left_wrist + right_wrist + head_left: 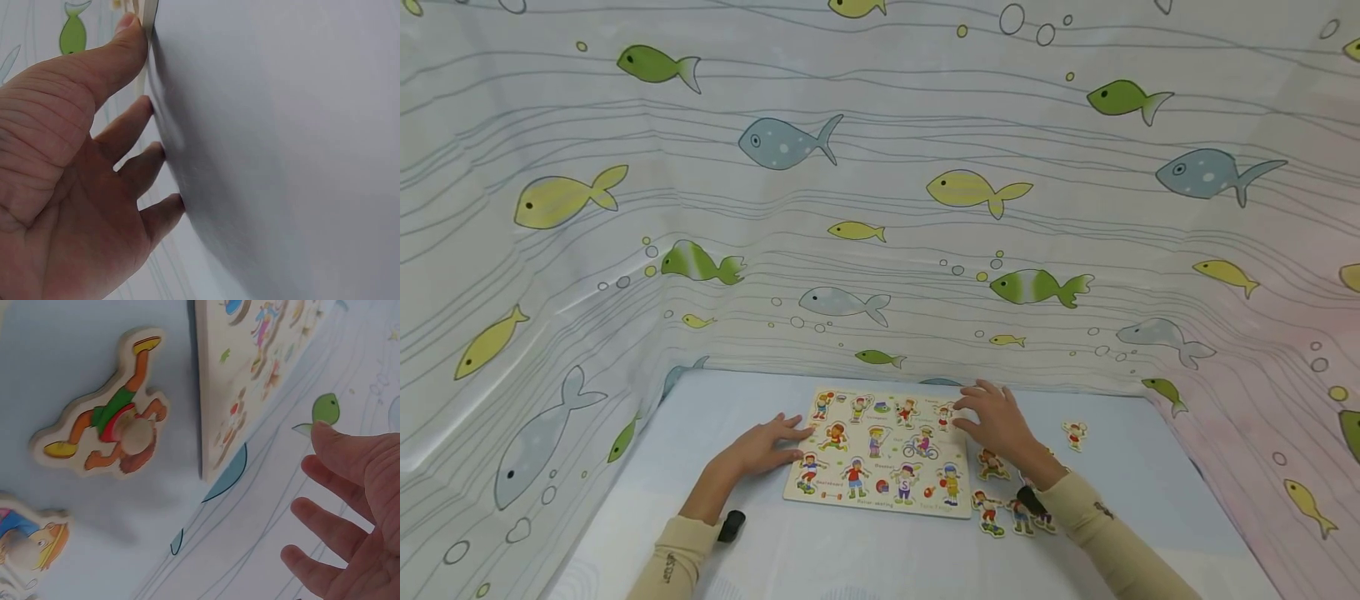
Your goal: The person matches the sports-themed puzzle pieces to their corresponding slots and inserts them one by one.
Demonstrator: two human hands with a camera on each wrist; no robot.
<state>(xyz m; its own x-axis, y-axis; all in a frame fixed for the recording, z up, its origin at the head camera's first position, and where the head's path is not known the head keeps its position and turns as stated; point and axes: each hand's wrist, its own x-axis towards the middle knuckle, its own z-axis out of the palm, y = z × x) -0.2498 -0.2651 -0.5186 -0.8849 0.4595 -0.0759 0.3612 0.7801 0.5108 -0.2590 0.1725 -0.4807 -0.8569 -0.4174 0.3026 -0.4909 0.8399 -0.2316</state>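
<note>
A wooden puzzle board (856, 435), printed with children playing sports, lies flat on the table. My left hand (767, 444) is at its left side, fingers spread, with fingertips touching near the edge; the left wrist view shows the thumb (122, 59) against the board's edge. Over the board's upper right corner is my right hand (996, 421), its fingers loosely bent and holding nothing. Beneath and beside the right forearm lie loose knobbed pieces, among them a runner piece (115, 415) and a skateboarder piece (988, 512). A blue-topped figure piece (34, 540) is partly cut off.
Apart from the others, a small figure piece (1074, 435) lies farther right on the pale table (760, 554). Fish-patterned sheeting (910, 250) walls in the back and both sides. A black wrist device (732, 526) shows at the left cuff.
</note>
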